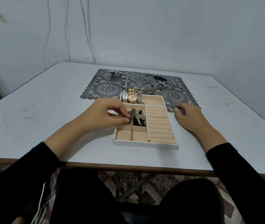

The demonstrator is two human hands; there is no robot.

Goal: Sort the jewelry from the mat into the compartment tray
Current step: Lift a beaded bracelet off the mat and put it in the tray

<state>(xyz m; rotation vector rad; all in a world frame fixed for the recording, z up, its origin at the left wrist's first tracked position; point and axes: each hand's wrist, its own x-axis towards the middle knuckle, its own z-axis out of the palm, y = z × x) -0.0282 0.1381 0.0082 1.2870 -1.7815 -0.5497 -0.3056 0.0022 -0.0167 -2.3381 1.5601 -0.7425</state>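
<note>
Left hand (pixel 110 113): fingertips pinching a dark jewelry piece (pixel 131 114) over the tray (pixel 144 143).
Right hand (pixel 188 114): palm-down on the worktop (pixel 63 102), fingers loosely curled, empty.

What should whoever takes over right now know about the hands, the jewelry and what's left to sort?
Left hand: pinching a small dark metal piece over the tray's small left compartments.
Right hand: resting on the table beside the tray, by a small silver piece.
Done: watches in the far compartment, black beads in a small one.
Left: chains and rings on the mat; ring rolls look empty.
</note>
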